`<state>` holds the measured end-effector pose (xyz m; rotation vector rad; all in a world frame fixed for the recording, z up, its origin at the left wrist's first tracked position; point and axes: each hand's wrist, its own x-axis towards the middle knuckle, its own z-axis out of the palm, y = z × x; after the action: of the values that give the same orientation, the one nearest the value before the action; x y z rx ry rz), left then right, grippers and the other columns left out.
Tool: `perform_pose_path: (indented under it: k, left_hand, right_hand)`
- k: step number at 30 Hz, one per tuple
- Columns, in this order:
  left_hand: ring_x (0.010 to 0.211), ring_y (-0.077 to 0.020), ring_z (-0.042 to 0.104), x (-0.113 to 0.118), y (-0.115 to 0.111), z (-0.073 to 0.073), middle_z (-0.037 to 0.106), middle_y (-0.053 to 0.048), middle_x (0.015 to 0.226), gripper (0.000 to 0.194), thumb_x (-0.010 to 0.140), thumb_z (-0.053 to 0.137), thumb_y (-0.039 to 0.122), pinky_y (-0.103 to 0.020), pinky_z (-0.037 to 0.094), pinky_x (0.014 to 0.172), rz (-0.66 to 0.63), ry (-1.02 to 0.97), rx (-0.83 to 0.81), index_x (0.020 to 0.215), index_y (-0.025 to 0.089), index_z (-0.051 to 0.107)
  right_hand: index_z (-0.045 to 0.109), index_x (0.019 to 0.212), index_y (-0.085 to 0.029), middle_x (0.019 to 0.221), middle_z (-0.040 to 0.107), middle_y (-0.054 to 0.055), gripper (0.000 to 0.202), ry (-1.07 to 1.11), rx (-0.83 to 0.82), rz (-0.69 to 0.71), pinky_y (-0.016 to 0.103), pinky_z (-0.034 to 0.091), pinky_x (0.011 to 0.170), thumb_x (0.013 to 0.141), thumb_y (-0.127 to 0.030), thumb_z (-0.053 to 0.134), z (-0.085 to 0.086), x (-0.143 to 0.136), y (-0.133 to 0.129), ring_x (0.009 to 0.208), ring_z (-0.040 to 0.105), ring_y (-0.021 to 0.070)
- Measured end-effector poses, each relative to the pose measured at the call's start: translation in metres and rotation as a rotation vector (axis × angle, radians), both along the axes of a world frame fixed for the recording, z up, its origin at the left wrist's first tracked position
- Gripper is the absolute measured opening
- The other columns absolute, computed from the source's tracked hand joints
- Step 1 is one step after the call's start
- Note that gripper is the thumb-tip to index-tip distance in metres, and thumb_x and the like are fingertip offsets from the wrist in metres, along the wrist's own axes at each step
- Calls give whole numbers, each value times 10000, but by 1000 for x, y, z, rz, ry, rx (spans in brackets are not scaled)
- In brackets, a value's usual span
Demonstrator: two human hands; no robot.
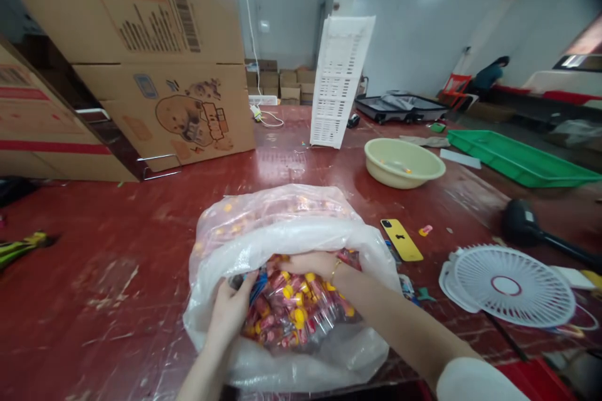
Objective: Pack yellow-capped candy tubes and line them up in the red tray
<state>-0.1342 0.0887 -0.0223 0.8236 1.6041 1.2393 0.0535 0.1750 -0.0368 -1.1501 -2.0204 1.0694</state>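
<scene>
A white translucent plastic bag [235,244] lies on the red table with its mouth folded open towards me. Inside is a heap of small clear-and-red plastic pieces with yellow caps [298,310]; their exact kind is too small to make out. My left hand [231,307] is at the left side of the bag's mouth, thumb and fingers closed around something dark, with a blue item [258,286] beside it. My right hand [313,263] reaches over the far part of the heap, its fingertips hidden among the pieces.
Right of the bag lie a yellow phone [402,240], a white fan grille [512,285] and a black mallet-like tool [522,222]. Behind stand a cream basin [404,166], a green tray [522,160], a white slotted panel [341,81] and cardboard boxes [164,69]. Another person [491,75] sits far right.
</scene>
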Motion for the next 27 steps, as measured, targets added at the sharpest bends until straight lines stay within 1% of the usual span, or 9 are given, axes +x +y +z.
perform_pose_path:
  k: [4, 9, 12, 14, 18, 20, 22, 25, 27]
  left_hand:
    - [575, -194, 652, 14, -1, 15, 734, -57, 614, 266, 668, 750, 382, -249, 485, 534, -66, -224, -7, 700, 121, 710]
    - [661, -230, 702, 34, -18, 21, 765, -97, 721, 281, 649, 788, 312, -296, 547, 615, -199, -470, -182, 839, 113, 732]
    - [678, -227, 704, 43, -33, 14, 766, -109, 776, 312, 665, 785, 325, -302, 556, 626, -233, -547, -185, 874, 101, 728]
    - [685, -229, 702, 48, -43, 8, 763, -111, 782, 331, 672, 780, 341, -299, 557, 611, -247, -580, -193, 887, 95, 728]
    - [711, -244, 703, 63, -55, 3, 757, -111, 754, 347, 628, 812, 331, -283, 553, 587, -241, -617, -232, 865, 89, 737]
    - [724, -245, 702, 72, -57, 3, 755, -121, 760, 343, 645, 798, 351, -277, 550, 576, -230, -627, -256, 856, 87, 739]
    - [723, -244, 699, 80, -57, 4, 754, -133, 784, 349, 657, 787, 372, -283, 548, 561, -227, -629, -291, 858, 91, 738]
    - [725, -241, 692, 88, -57, 5, 752, -135, 827, 384, 624, 802, 400, -298, 545, 566, -240, -616, -276, 865, 108, 737]
    - [711, -230, 685, 93, -57, 4, 751, -123, 808, 396, 611, 802, 427, -296, 538, 581, -269, -595, -247, 848, 117, 738]
  right_hand:
    - [677, 1009, -226, 1069, 685, 30, 252, -173, 22, 136, 365, 463, 894, 794, -356, 661, 1, 8, -2, 996, 619, 243]
    - [643, 1126, -249, 1166, 660, 48, 285, -278, 58, 177, 377, 429, 934, 866, -248, 526, 20, 37, -20, 1062, 596, 243]
    - [640, 1120, -245, 1213, 630, 50, 361, -303, 199, 184, 400, 378, 990, 854, -106, 440, 32, 61, -48, 1105, 564, 225]
    - [644, 1072, -226, 1185, 636, 45, 385, -282, 280, 242, 401, 349, 1017, 791, -42, 454, 32, 73, -76, 1114, 542, 217]
    - [601, 1079, -200, 1087, 646, 70, 341, -314, 237, 318, 428, 387, 959, 778, -64, 517, 6, 75, -131, 1042, 531, 243]
    - [586, 1087, -215, 1070, 638, 74, 272, -249, 190, 235, 436, 403, 933, 838, -127, 519, -10, 72, -145, 1020, 531, 245]
    - [555, 1110, -238, 1058, 630, 67, 250, -29, 87, 41, 416, 431, 911, 862, -202, 548, -20, 74, -148, 1002, 550, 231]
    - [460, 1202, -268, 1097, 620, 67, 366, 422, -173, -276, 393, 473, 888, 860, -300, 586, -24, 86, -141, 1002, 591, 217]
    - [415, 1245, -285, 1135, 615, 68, 441, 638, -339, -358, 397, 489, 878, 850, -344, 602, -19, 94, -135, 1002, 610, 219]
